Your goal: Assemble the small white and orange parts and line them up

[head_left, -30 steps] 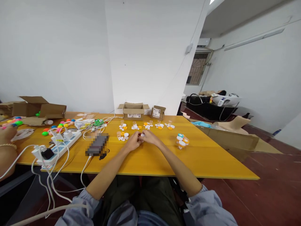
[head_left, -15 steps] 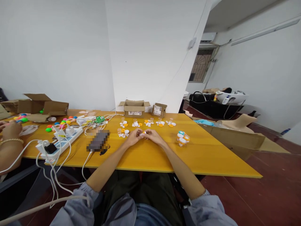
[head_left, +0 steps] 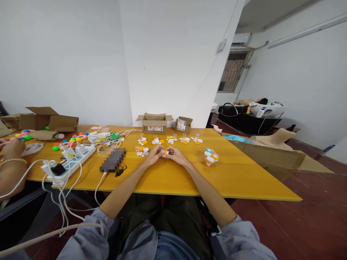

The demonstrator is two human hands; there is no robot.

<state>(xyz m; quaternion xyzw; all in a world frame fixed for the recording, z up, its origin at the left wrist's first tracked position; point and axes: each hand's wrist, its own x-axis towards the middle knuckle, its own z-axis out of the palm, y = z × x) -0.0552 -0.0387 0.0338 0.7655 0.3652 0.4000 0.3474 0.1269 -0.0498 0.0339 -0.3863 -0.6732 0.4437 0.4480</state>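
My left hand (head_left: 155, 155) and my right hand (head_left: 175, 156) meet above the middle of the table, fingers closed around a small plastic jar (head_left: 166, 152). Its orange and white end shows on the right-hand side; the fingers hide most of the rest. Just left of my left hand lies a group of small white parts (head_left: 141, 154) with an orange ring and a white disc. Beyond my hands, similar groups of white and orange parts (head_left: 171, 140) are laid out in a row, with clear cups (head_left: 155, 137) beside them. Several lidded jars (head_left: 209, 159) stand clustered to the right.
Two cardboard boxes, one open (head_left: 155, 127) and one smaller (head_left: 183, 124), stand at the back. A power strip (head_left: 73, 164) with trailing cables and a dark blurred device (head_left: 113, 160) lie left. Another person's hand (head_left: 13, 150) is at far left near colourful balls (head_left: 73, 140).
Between my fingers the jar has turned slightly, and more of its orange and white end shows. Both hands stay in about the same place; the view has shifted a little.
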